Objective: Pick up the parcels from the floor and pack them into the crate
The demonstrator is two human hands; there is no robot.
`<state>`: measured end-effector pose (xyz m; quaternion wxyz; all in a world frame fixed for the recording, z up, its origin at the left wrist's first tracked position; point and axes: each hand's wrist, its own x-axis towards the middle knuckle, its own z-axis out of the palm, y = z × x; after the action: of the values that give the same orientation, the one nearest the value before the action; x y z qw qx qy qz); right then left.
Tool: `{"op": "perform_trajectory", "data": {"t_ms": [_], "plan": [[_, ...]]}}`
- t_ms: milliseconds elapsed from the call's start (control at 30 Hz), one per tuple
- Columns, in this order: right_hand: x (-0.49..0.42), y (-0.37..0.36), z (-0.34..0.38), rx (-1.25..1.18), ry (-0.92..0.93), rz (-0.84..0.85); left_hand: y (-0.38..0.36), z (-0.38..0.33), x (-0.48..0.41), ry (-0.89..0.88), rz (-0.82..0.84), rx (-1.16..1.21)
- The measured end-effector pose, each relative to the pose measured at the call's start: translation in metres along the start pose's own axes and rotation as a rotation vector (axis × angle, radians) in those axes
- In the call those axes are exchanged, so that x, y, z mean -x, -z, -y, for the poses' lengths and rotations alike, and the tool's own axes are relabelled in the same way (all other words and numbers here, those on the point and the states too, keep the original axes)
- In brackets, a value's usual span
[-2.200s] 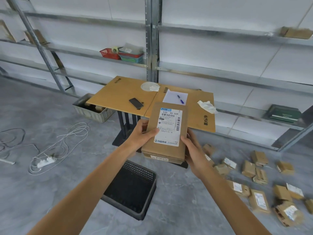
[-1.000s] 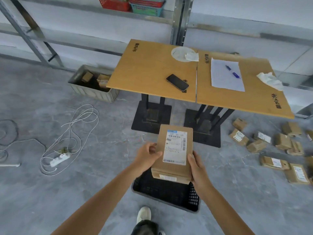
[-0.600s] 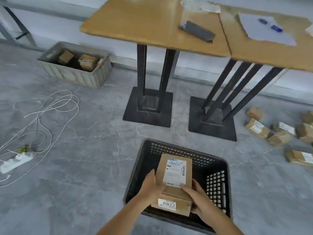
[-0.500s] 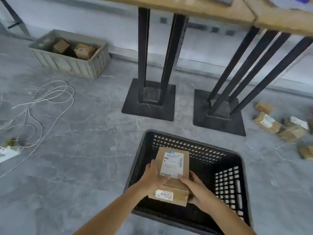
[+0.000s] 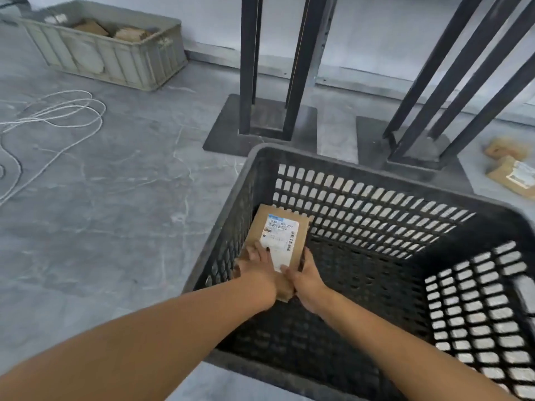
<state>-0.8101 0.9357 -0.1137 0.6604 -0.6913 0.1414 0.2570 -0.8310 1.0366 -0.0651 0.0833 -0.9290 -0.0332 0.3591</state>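
I hold the cardboard parcel (image 5: 276, 246) low inside the black crate (image 5: 350, 169), in its far left corner, close against the perforated left wall. My left hand (image 5: 257, 266) grips its left edge, thumb lying on the white shipping label (image 5: 280, 231); my right hand (image 5: 308, 280) clasps the right edge, fingers (image 5: 305, 257) curled round it. Whether the parcel rests on the crate bottom I cannot tell. More parcels (image 5: 511, 172) lie on the grey floor (image 5: 115, 212) to the right, beside the desk legs (image 5: 451, 91)

Seemingly concrete floor (image 5: 115, 212), black table legs (image 5: 249, 65).
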Motion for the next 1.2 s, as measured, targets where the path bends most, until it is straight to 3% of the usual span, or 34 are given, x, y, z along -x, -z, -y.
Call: {"op": "perform_trajectory", "data": {"t_ms": [200, 367, 600, 867, 1033, 1200], "plan": [[0.003, 0.013, 0.014, 0.459, -0.067, 0.046, 0.002, 0.007, 0.008, -0.027, -0.054, -0.171], [0.027, 0.032, 0.074, 0.665, -0.061, -0.020, 0.059, 0.028, 0.034, -0.176, -0.085, 0.123], [0.159, 0.059, 0.243, 0.598, 0.038, 0.010, 0.208, 0.065, 0.166, -0.224, -0.251, 0.323], [0.372, 0.117, 0.538, 0.349, 0.181, -0.120, 0.481, 0.091, 0.400, -0.232, -0.563, 0.350], [0.523, 0.162, 0.692, 0.266, 0.285, -0.230, 0.635, 0.084, 0.552, -0.364, -0.712, 0.431], [0.640, 0.212, 0.767, 0.240, 0.516, -0.401, 0.704, 0.042, 0.655, -0.555, -0.927, 0.434]]}}
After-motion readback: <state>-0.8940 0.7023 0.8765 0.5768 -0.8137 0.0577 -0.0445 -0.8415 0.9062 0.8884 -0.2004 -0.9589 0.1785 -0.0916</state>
